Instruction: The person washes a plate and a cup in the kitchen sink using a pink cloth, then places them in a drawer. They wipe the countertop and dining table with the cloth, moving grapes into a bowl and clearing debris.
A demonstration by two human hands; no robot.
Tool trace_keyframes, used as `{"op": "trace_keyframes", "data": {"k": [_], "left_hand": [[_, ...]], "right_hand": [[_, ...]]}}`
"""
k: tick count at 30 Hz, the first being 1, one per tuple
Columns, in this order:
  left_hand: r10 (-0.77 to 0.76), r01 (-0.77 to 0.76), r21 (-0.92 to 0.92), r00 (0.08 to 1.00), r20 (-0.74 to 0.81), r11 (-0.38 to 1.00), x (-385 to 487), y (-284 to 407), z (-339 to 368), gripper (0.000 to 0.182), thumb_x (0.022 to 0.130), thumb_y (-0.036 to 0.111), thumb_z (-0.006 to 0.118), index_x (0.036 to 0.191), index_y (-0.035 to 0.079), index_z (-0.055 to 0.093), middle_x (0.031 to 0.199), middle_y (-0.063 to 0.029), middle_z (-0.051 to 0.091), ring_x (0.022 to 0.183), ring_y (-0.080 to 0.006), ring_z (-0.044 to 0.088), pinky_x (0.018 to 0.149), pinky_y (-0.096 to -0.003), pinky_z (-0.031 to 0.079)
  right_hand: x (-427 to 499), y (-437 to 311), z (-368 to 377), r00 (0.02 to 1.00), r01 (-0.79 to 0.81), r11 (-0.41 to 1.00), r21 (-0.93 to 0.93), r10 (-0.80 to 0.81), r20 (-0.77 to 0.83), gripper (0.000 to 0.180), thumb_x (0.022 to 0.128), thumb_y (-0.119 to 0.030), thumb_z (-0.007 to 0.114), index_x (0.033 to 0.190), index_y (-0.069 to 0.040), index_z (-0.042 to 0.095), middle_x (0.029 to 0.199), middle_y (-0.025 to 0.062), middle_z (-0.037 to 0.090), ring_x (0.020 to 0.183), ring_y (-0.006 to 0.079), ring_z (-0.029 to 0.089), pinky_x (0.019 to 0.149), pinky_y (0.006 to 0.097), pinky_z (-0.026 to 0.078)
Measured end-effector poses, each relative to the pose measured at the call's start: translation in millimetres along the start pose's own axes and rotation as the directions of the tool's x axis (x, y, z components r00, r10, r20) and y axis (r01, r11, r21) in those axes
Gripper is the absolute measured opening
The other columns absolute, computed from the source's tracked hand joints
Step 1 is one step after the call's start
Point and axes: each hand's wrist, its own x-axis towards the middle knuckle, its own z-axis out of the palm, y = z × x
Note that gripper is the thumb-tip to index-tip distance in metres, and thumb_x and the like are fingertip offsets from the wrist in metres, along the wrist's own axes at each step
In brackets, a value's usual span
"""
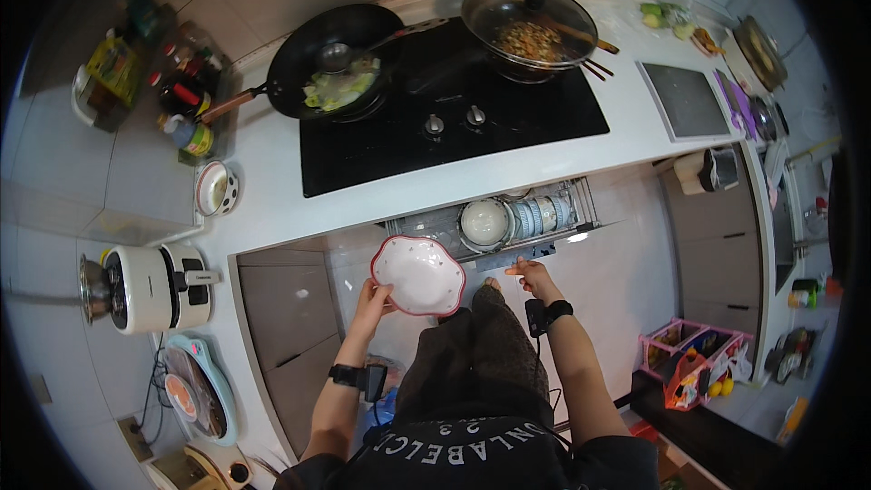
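My left hand (374, 303) holds a white bowl with a scalloped red rim (418, 275) by its left edge, thumb on the inner side. To the right of the bowl, my right hand (531, 277) is near the front of a pulled-out wire dish drawer (585, 207); its fingers are partly curled and nothing shows in them. Inside the drawer are stacked round bowls (484, 222) and a row of blue-patterned bowls (541, 216) standing on edge. On the black cooktop (449, 160), a wok (292, 61) holds a ladle (335, 58) and pale green vegetables (340, 87).
A glass-lidded pan (527, 41) of chopped food sits at the cooktop's right. Bottles (184, 88) and a spotted bowl (216, 188) line the left counter, beyond a white air fryer (146, 288). A dark cutting board (684, 101) lies on the right counter; a pink rack (694, 340) stands below.
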Motion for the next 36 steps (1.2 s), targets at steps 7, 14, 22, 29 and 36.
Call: {"op": "trace_keyframes", "data": {"k": [7,14,22,29,36], "left_hand": [[-0.049,0.050,0.100,0.999,-0.014,0.994,54,-19,56,0.053,0.081,0.023,0.065,0.116,-0.004,0.034,0.103,-0.0176,0.053,0.087,-0.0238,0.061,0.070,-0.0359,0.056],[-0.017,0.061,0.466,0.995,-0.098,0.883,97,-35,80,0.066,0.074,0.031,0.066,0.118,-0.009,0.039,0.083,-0.0185,0.063,0.060,-0.0216,0.064,0.053,-0.0292,0.054],[-0.240,0.254,0.214,0.966,-0.091,0.943,101,-35,71,0.076,0.079,0.037,0.068,0.127,-0.008,0.030,0.097,-0.0197,0.056,0.079,-0.0215,0.061,0.060,-0.0327,0.057],[0.163,-0.089,0.279,0.954,-0.253,0.956,86,-81,34,0.065,0.087,0.037,0.064,0.128,-0.006,0.037,0.116,-0.0193,0.050,0.101,-0.0243,0.055,0.086,-0.0344,0.048],[0.488,-0.171,0.596,0.763,-0.423,0.784,70,-145,32,0.042,0.092,0.020,0.049,0.121,-0.010,0.043,0.126,-0.0288,0.044,0.115,-0.0413,0.046,0.100,-0.0435,0.035]], "right_hand": [[-45,5,-4,0.992,-0.087,0.809,-0.581,0.015,-0.128,0.045,0.093,-0.041,0.047,0.092,0.000,0.064,0.069,0.0091,0.069,0.060,0.0212,0.064,0.052,0.0352,0.051],[-99,-14,80,0.676,0.677,0.314,-0.666,-0.623,0.393,0.040,0.085,-0.034,0.058,0.113,-0.005,0.057,0.109,0.0185,0.062,0.100,0.0346,0.059,0.085,0.0442,0.048],[-60,-23,143,0.695,0.676,0.295,-0.676,-0.560,0.450,0.020,0.089,-0.022,0.051,0.102,-0.006,0.056,0.079,0.0196,0.063,0.074,0.0399,0.061,0.066,0.0493,0.048],[-4,-27,191,0.741,0.591,0.397,-0.702,-0.611,0.278,0.020,0.088,-0.021,0.051,0.096,-0.004,0.058,0.077,0.0221,0.063,0.074,0.0414,0.061,0.065,0.0509,0.047],[53,-33,236,0.744,0.588,0.530,-0.610,-0.650,0.153,0.021,0.088,-0.020,0.053,0.093,0.001,0.059,0.081,0.0253,0.062,0.078,0.0446,0.058,0.067,0.0517,0.046]]}}
